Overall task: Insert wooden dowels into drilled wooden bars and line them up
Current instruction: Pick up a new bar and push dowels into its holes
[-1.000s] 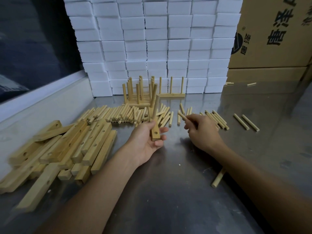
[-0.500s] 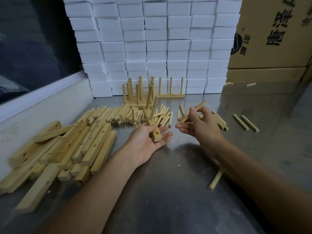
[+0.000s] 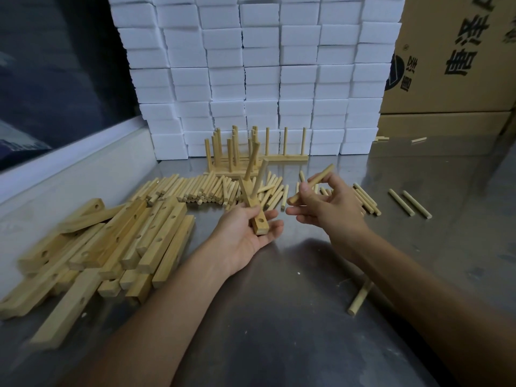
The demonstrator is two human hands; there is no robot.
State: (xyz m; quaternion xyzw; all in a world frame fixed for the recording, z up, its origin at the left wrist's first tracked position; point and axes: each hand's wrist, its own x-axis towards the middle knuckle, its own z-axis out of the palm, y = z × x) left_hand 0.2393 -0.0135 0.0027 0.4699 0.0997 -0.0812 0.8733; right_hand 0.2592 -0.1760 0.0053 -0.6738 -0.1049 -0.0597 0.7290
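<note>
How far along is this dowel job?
Early, it seems. Done: a few finished bars with upright dowels stand by the white boxes. In hand: the left hand holds a bar with two dowels in and one hole empty; the right hand holds the next dowel. Left: a pile of empty bars and a row of loose dowels.

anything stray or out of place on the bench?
One dowel lies alone near the right forearm, away from the main dowel pile. Two more sit apart at right, and a few by the cardboard box.
</note>
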